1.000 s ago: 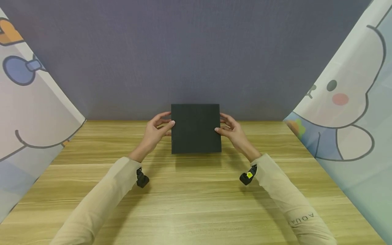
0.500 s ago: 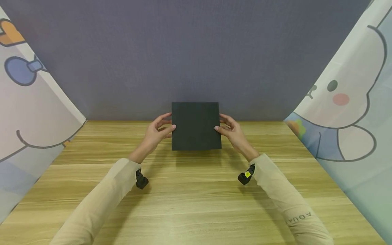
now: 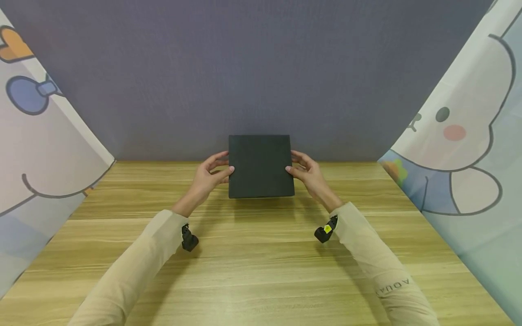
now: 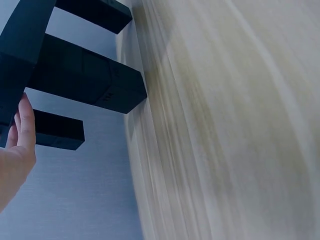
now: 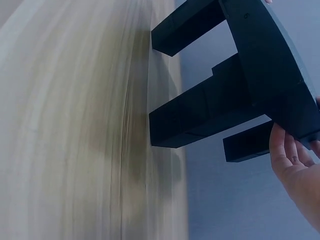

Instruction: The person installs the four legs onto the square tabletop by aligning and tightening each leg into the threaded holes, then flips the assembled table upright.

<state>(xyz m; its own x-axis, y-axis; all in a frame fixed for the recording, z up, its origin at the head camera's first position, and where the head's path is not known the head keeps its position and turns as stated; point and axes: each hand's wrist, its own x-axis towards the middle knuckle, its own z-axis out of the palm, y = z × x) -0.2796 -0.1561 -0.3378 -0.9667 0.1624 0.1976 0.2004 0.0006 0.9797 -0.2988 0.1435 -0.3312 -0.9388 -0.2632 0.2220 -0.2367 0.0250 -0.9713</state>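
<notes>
A small black stool-like stand [image 3: 261,166] with a flat square top is held at the far middle of the table. Its thick square legs [image 4: 92,75] show in both wrist views, pointing down towards the wood; whether they touch it I cannot tell. My left hand [image 3: 207,175] grips the top's left edge, thumb on the upper face and fingers at the side and beneath. On the opposite edge, my right hand [image 3: 311,176] pinches the top in the same way. From above, the legs are hidden under the top.
The wood-grain table [image 3: 253,262] stretches towards me. A grey-blue fabric panel [image 3: 261,68] rises right behind the stand. Cartoon-printed sheets flank the table on the left [image 3: 45,149] and right [image 3: 452,136]. Each wrist wears a small black camera [image 3: 189,237].
The black stand has shifted slightly away towards the back panel, and its top sits a little higher in the view. The right forearm has moved slightly inward; both hands keep their hold.
</notes>
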